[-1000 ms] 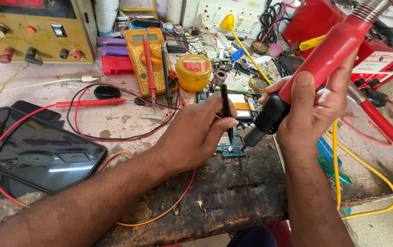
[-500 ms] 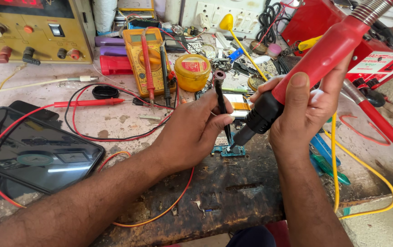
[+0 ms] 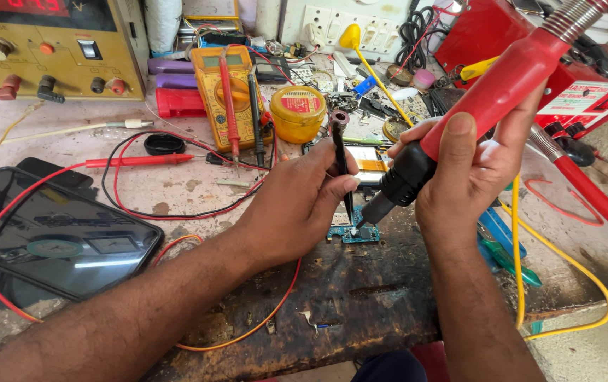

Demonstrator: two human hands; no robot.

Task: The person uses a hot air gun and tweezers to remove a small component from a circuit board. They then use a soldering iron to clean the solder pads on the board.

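A cluttered repair tabletop [image 3: 177, 187] carries a yellow bench power supply [image 3: 49, 46], a dark tablet [image 3: 56, 240] lying screen up at the near left, a yellow multimeter [image 3: 230, 95] and a round yellow tin [image 3: 298, 113]. At centre, the right hand [image 3: 470, 177] has its fingers wrapped tight around a red hot-air gun [image 3: 488, 99], black nozzle angled down at a small teal circuit board [image 3: 352, 232] lying flat near the tabletop's worn front edge. The left hand [image 3: 297, 205] pinches black tweezers [image 3: 341, 159] between thumb and fingers, tips down on the board just beside the nozzle. Done well, this likely means keeping the nozzle just above the part, and steadying the tweezers without pushing.
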